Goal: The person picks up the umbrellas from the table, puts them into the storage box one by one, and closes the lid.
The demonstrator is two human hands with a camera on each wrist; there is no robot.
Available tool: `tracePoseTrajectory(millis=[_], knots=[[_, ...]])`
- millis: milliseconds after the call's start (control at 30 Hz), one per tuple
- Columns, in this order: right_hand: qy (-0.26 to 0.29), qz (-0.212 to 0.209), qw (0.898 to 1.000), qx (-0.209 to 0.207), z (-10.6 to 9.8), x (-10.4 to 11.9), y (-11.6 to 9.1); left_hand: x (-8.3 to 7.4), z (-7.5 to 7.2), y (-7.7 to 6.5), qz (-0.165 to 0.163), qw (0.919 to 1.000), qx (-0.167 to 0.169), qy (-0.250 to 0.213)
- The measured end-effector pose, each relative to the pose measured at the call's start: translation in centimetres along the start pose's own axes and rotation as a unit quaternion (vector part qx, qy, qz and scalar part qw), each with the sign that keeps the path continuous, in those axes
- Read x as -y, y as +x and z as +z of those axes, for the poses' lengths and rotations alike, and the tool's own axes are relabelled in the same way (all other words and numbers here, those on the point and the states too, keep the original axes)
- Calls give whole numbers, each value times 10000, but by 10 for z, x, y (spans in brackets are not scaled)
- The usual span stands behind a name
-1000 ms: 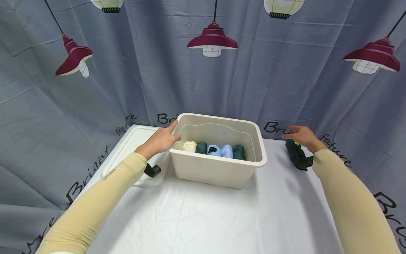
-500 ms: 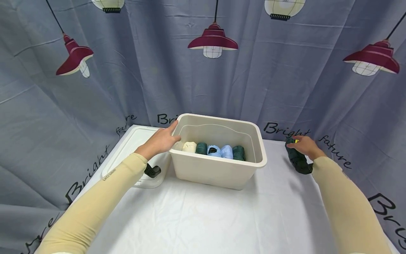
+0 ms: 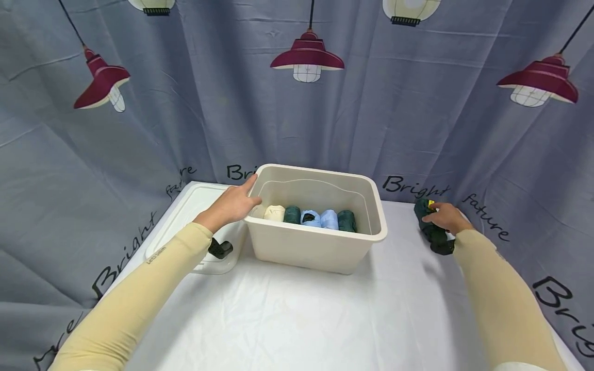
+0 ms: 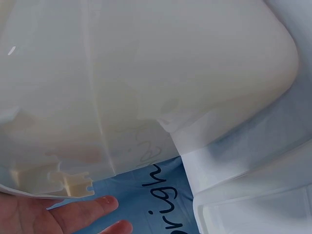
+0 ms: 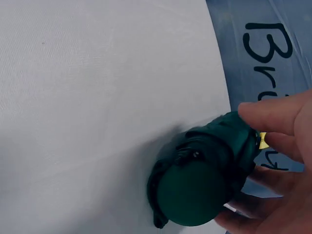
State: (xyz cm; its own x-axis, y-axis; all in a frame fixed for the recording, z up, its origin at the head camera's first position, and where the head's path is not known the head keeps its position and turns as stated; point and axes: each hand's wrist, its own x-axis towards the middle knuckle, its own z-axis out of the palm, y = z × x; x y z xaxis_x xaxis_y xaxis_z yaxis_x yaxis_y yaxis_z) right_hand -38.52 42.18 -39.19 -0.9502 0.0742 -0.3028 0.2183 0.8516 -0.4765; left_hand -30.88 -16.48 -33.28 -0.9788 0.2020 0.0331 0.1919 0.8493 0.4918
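Observation:
My right hand (image 3: 447,219) is at a dark green folded umbrella (image 5: 214,165) on the table's right side. Thumb and fingers lie on opposite sides of it, near the end with a small yellow tag. A smooth domed green end faces the right wrist camera. My left hand (image 3: 229,208) rests at the left corner of a cream plastic bin (image 3: 306,252), its index finger lying along the rim. In the left wrist view, straight fingers (image 4: 90,210) show below the rim, outside the wall. Inside the bin stand several rolled bundles, among them a cream one (image 3: 275,213) and a light blue one (image 3: 329,219).
A white lid (image 3: 174,234) lies flat on the table left of the bin, partly under my left forearm. A grey-blue curtain (image 3: 325,123) printed with lamps and lettering hangs behind the white table (image 3: 306,319).
My right hand has come down from above the green umbrella, and its fingers now reach around it. The left hand keeps its place at the bin's rim.

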Motion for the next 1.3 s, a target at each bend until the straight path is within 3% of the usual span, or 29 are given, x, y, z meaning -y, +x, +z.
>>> tracePoseTrajectory(millis=[433,733,867,1300], knots=[[-653,-333,9959,-536,3,-2,-8,-2,-1,0,-16,10000,-1,32],[-486,-282,9982,195,-5,-2,-6,1,0,0,24,10000,9,10],[-392,-217,9984,334,-3,-1,-7,1,1,0,-1,10000,3,-3],[-100,-9,9995,-284,15,1,1,1,1,1,12,10000,-39,-6]])
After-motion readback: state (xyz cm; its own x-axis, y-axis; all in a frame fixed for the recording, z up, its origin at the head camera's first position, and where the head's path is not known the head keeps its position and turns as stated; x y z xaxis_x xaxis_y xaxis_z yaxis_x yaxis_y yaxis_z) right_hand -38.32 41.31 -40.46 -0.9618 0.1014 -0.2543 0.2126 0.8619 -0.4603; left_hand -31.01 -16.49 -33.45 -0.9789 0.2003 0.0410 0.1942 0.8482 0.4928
